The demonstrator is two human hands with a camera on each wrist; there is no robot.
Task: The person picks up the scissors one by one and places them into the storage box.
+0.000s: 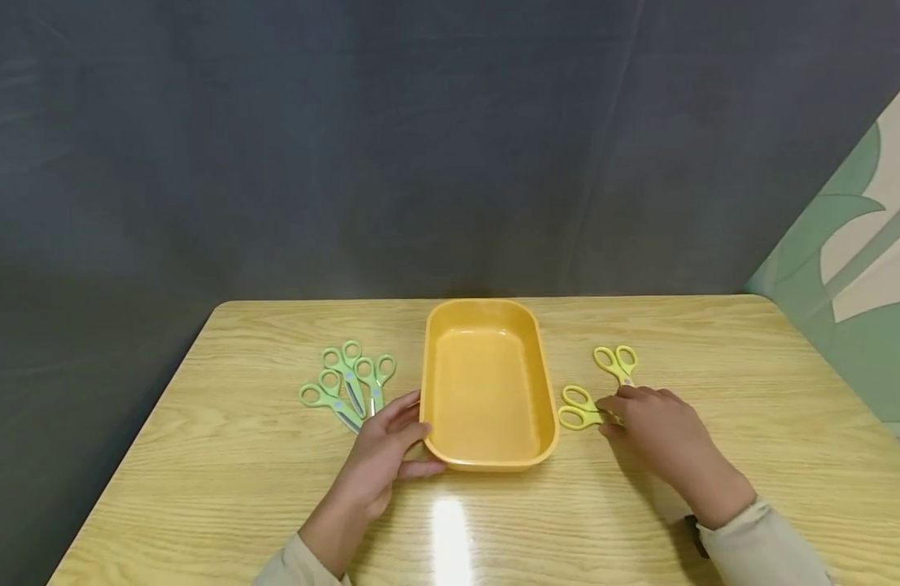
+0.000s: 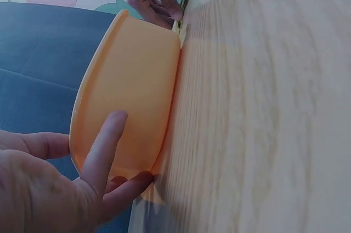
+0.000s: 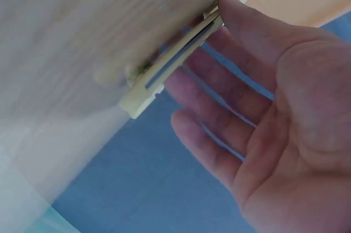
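Here, my right hand pinches yellow scissors right of the orange tray my left hand grips

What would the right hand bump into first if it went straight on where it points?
The right hand would likely first meet the yellow scissors it pinches, whose handles lie just ahead; past them, the orange tray looks next in line, though exact heading and height are hard to judge.
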